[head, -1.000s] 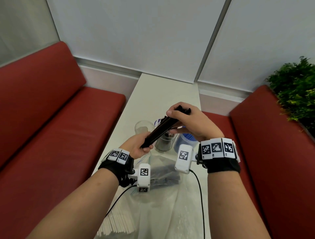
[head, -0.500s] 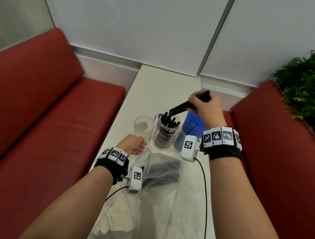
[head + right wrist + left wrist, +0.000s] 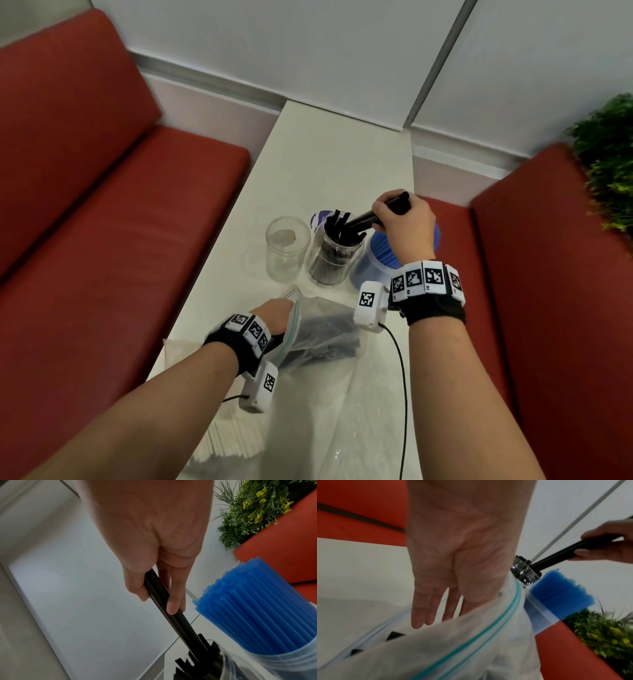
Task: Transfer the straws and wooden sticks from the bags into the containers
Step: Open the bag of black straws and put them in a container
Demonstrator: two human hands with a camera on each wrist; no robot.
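Observation:
My right hand [image 3: 382, 214] grips a small bundle of black straws [image 3: 361, 219], tilted, with their lower ends inside the clear jar [image 3: 334, 263] that holds several more black straws. In the right wrist view my fingers [image 3: 171, 601] curl round that bundle [image 3: 181, 620] above the jar [image 3: 205, 662]. My left hand [image 3: 279, 308] is at the mouth of the clear zip bag [image 3: 329, 329] with dark straws inside. Its fingers [image 3: 426, 609] are straight, and the bag's teal-striped rim [image 3: 488, 628] covers the thumb side.
An empty clear jar [image 3: 286, 250] stands left of the black-straw jar, and a container of blue straws [image 3: 376, 257] right of it. A bag of pale sticks [image 3: 236, 438] lies near the table's front-left edge. Red benches [image 3: 102, 240] flank the narrow white table [image 3: 335, 154].
The left hand let go of the black bundle and dropped to the bag's mouth. The right hand carried the bundle right and lowered its ends into the jar.

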